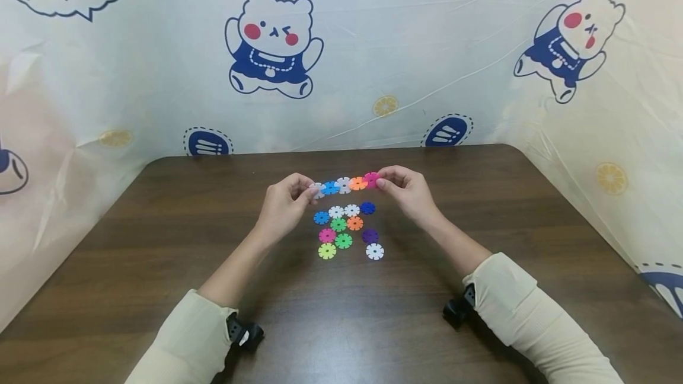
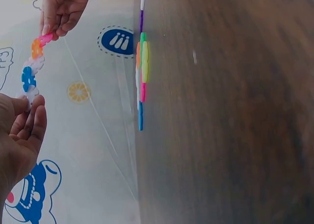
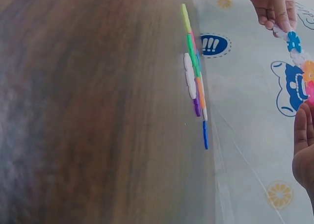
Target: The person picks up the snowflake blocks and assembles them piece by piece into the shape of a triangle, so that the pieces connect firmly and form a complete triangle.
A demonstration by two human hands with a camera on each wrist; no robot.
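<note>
Lying on the dark wooden table (image 1: 160,242), loose discs (image 1: 347,230) face bear-print sheeting (image 1: 373,52).

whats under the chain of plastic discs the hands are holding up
Under the chain of five interlocked plastic snowflake discs, ten loose coloured discs lie flat on the dark brown wooden table. The left hand and right hand cover the chain's end discs partly.

The chain of snowflake discs (image 1: 344,184) runs white, blue, white, orange, pink. The loose discs (image 1: 348,230) on the dark brown wood-grain table (image 1: 160,242) are blue, white, white, dark blue, green, orange, pink, green, purple, yellow-green and white. The backdrop sheet (image 1: 373,46) is cream, printed with white bears in navy clothes, red-cheeked, plus yellow lemon slices. The sleeves (image 1: 512,307) are pale beige.
</note>
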